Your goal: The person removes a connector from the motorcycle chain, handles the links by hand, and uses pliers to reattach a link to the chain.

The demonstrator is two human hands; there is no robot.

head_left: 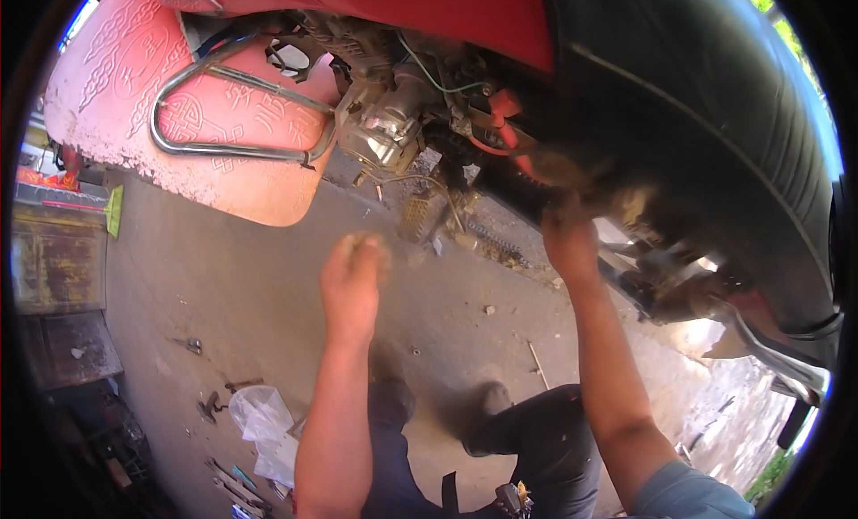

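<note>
A motorcycle with a red body panel (429, 14) and black seat (688, 99) stands over the work area, its engine (384, 130) exposed. My left hand (353, 264) is curled closed in the air below the engine, slightly blurred; whatever it may hold is hidden. My right hand (569, 233) reaches up under the seat, at a dark, dirty-brown area of the frame. Its fingertips are in shade and smeared, so their grip does not show. Just above that hand lies a red part (506, 117) with a red cable. A thin green wire (433, 77) runs above the engine.
A pinkish embossed leg shield (259, 193) and chrome guard bar (228, 151) jut out at the left. Below the engine lies a dark chain (496, 244). On the floor are a clear plastic bag (264, 421), several tools (234, 488) and a thin stick (538, 365). Worn wooden cabinet (58, 260) at far left.
</note>
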